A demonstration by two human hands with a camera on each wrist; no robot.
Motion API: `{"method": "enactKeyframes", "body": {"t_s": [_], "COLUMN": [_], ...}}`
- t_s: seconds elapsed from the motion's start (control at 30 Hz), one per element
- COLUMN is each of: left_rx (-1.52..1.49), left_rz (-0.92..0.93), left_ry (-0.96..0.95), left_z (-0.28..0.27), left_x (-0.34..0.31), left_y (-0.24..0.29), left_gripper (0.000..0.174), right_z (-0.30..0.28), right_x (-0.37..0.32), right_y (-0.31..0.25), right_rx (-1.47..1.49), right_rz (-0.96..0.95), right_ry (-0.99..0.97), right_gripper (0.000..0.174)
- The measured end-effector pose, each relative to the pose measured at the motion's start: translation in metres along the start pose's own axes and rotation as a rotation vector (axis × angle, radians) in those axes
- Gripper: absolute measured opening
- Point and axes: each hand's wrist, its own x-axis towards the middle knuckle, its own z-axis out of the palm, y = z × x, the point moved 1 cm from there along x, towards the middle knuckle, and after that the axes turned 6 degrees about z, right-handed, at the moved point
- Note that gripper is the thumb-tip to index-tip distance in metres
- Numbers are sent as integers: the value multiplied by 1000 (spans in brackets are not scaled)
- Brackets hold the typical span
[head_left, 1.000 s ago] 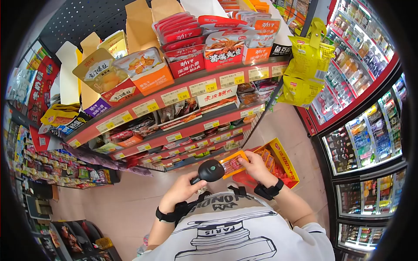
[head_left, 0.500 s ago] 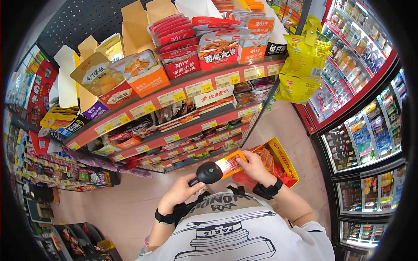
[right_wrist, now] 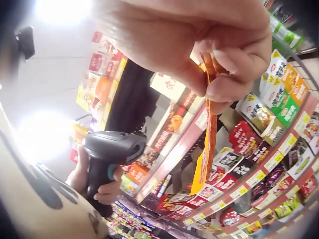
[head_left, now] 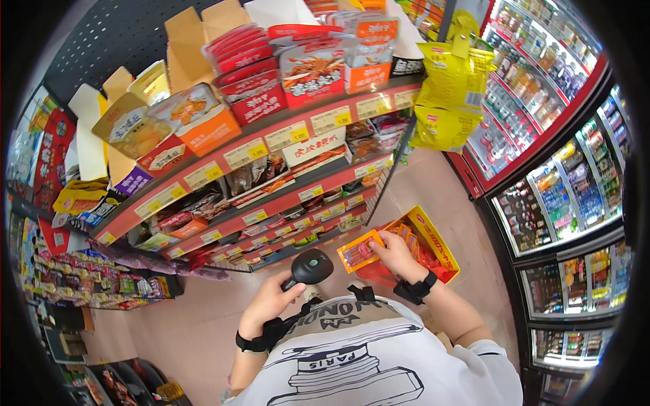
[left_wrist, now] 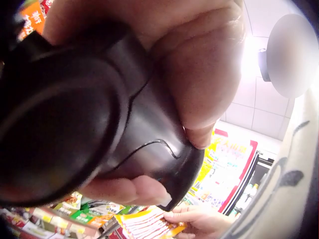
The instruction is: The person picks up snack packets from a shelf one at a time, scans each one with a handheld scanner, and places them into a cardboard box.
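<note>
In the head view my left hand [head_left: 269, 302] grips the handle of a black handheld scanner [head_left: 312, 266], its head pointing up and right. My right hand [head_left: 399, 259] pinches an orange snack packet [head_left: 359, 251] by its right end. A small gap lies between scanner and packet. In the left wrist view the scanner [left_wrist: 55, 114] fills much of the picture, with fingers round it. The right wrist view shows the packet [right_wrist: 209, 144] edge-on between thumb and fingers, the scanner [right_wrist: 112, 144] off to its left.
A yellow and red box [head_left: 433, 245] with orange packets is just beyond my right hand. Ahead stand shelves [head_left: 244, 159] of boxed snacks with price tags. Yellow bags [head_left: 450, 95] hang at the shelf's right end. Lit drink coolers [head_left: 575, 196] line the right side.
The scanner has moved slightly left, away from the packet, and the bright light on the packet is gone. The head view has shifted a little, both hands keeping their grips.
</note>
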Motion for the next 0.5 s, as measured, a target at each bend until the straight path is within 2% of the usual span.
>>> {"method": "enactKeyframes", "body": {"t_s": [0.07, 0.1, 0.17, 0.2, 0.27, 0.3, 0.4, 0.47, 0.5], "left_rx": [-26, -28, -41, -48, -50, -52, -40, -41, -42], "left_rz": [-15, -15, -17, -19, -14, -12, -38, -29, -22], "left_ry": [21, 1, 20, 26, 22, 25, 46, 43, 41], "left_z": [0, 0, -1, 1, 0, 0, 2, 2, 2], "left_x": [-2, -3, -4, -5, -7, -8, -10, -9, -9], "left_y": [-2, -4, -8, -5, -7, -8, -1, -3, -5], "left_gripper": [32, 32, 27, 24, 24, 24, 23, 23, 23], "right_z": [-7, -12, -19, -27, -43, -50, -61, -61, -59], "right_x": [2, 2, 1, -3, -13, -12, -7, 1, 5], "right_y": [41, 61, 128, 130, 134, 143, 171, 193, 201], "right_rx": [-121, -152, -242, -243, 213, 197, 273, 630, 630], "right_rz": [69, 168, 224, 229, 641, 787, 873, 966, 965], "right_ry": [72, 107, 210, 217, 237, 256, 307, 383, 384], "right_gripper": [26, 27, 17, 17, 13, 11, 12, 24, 24]}}
